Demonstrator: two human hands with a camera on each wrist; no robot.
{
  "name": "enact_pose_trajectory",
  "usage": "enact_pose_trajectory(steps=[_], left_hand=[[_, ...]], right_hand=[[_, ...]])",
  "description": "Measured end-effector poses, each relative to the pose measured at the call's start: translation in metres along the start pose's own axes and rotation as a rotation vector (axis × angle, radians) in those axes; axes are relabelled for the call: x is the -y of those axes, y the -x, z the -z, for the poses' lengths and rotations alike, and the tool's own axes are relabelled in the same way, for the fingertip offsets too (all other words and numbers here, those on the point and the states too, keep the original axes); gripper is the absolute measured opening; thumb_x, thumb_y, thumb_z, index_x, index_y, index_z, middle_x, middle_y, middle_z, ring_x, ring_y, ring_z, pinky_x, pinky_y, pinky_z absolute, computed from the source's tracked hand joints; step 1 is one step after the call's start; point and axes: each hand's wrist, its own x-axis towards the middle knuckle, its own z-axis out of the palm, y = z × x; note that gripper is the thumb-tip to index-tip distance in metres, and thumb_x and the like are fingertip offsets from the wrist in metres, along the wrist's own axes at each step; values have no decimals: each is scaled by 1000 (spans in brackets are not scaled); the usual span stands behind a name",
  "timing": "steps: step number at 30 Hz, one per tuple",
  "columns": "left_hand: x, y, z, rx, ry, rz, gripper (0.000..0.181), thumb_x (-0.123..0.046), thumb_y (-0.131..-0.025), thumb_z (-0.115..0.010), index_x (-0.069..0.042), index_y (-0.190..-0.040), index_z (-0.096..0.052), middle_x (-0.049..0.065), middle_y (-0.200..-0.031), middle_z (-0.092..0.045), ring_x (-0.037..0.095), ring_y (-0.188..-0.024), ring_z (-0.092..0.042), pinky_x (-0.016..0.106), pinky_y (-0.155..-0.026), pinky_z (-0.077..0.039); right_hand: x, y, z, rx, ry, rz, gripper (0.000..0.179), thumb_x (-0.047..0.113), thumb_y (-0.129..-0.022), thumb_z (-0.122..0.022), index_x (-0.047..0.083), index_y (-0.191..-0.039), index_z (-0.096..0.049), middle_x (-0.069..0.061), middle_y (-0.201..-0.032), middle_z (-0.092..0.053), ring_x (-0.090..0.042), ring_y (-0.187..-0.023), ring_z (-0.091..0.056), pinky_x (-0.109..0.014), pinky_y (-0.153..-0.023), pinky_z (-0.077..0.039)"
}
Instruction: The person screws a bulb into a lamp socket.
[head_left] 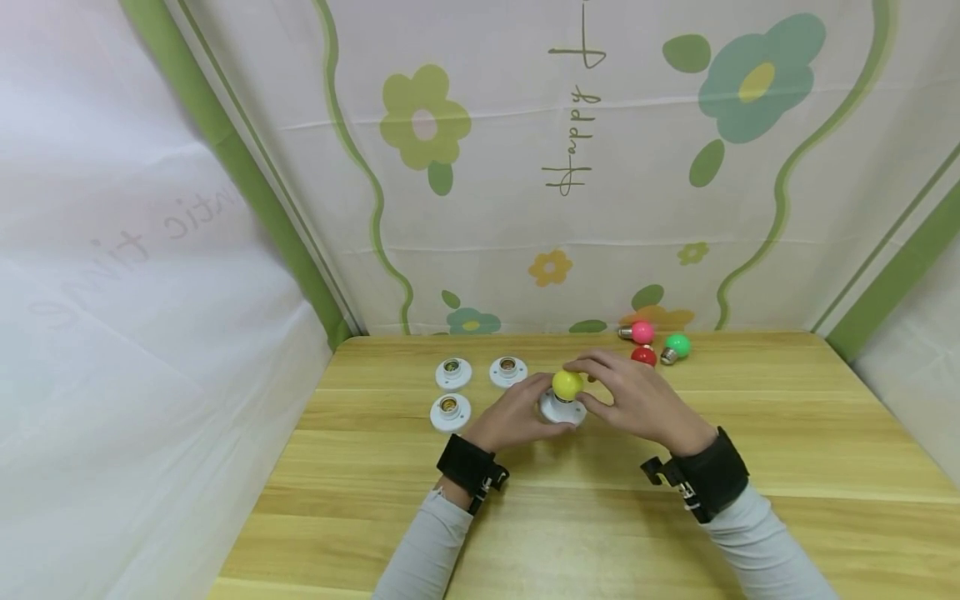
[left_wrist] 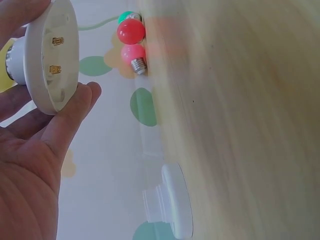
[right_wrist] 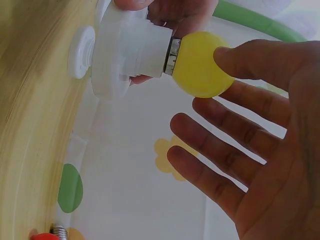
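My left hand (head_left: pixel 519 414) grips a round white lamp socket (head_left: pixel 561 410) by the rim of its base, lifted off the table. Two brass contacts show on the socket's hollow underside (left_wrist: pixel 49 87) in the left wrist view. A yellow bulb (right_wrist: pixel 201 65) sits in the socket's mouth, with a narrow band of its metal cap still showing. My right hand (head_left: pixel 636 398) pinches the yellow bulb between thumb and forefinger, the other fingers spread out below it in the right wrist view.
Three more white sockets, a back left one (head_left: pixel 453 373), a front left one (head_left: pixel 450 412) and one nearer the hands (head_left: pixel 507 371), stand on the wooden table (head_left: pixel 360 467). A pink bulb (head_left: pixel 642 332), a red bulb (head_left: pixel 642 356) and a green bulb (head_left: pixel 678 345) lie at the back right, before a flowered curtain (head_left: pixel 495 208).
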Motion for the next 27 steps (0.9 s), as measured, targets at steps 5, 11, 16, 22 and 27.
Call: enact_pose_trajectory(steps=[5, 11, 16, 22, 27], left_hand=[[1, 0, 0, -1, -8, -12, 68, -37, -94, -84, -14, -151, -55, 5, -143, -64, 12, -126, -64, 24, -105, -55], [0, 0, -1, 0, -22, -5, 68, -38, -94, -84, -13, -151, -55, 6, -143, -64, 12, -126, -64, 24, -105, -55], [-2, -1, -1, 11, -24, 16, 68, -38, -94, -84, -15, -151, -55, 5, -144, -64, 13, -127, -63, 25, -105, -55], [-2, -2, -1, 16, -23, 21, 67, -39, -94, -84, -15, -149, -56, 4, -143, -65, 12, -126, -63, 23, -104, -55], [-2, -3, -1, 13, -22, 17, 67, -39, -93, -84, -14, -148, -57, 5, -142, -65, 12, -126, -63, 23, -104, -55]], right_hand=[[0, -1, -1, -23, 13, 0, 43, 27, -88, -89, 12, -124, -73, -4, -119, -74, -19, -93, -73, -33, -72, -62], [0, 0, -1, -28, 33, -22, 41, 32, -88, -89, 12, -121, -73, -3, -115, -75, -18, -88, -72, -31, -68, -60], [0, 0, -1, -20, 47, -35, 40, 35, -89, -88, 13, -119, -72, -3, -113, -74, -18, -88, -72, -31, -69, -59], [2, 0, 0, -10, 47, -53, 43, 39, -88, -88, 12, -116, -71, -2, -110, -74, -19, -87, -72, -30, -68, -59], [2, 0, -1, 11, 33, -76, 45, 41, -90, -86, 11, -119, -69, -3, -112, -74, -20, -90, -72, -30, -68, -59]])
